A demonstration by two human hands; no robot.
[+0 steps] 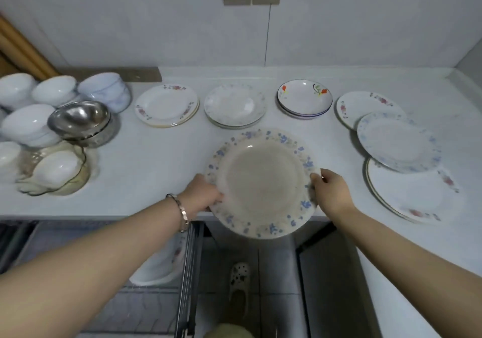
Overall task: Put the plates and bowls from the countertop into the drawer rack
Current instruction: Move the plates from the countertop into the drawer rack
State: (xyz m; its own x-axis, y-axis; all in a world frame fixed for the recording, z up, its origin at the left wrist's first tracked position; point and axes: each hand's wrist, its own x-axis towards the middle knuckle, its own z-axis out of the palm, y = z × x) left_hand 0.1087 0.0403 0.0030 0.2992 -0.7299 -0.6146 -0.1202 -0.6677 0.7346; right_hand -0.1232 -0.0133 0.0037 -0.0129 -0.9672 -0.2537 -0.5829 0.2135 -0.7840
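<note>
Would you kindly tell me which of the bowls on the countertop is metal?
The shiny steel bowl on the right side of the cluster. The others are white or clear glass.

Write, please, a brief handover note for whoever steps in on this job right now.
Hands: left hand and right hand grip opposite rims of the blue-flowered plate, held at the countertop's front edge above the open drawer rack.
Done: one white plate sits in the rack.
Left: this plate, three plate stacks along the back, three overlapping plates at right, and the bowls at left.
</note>
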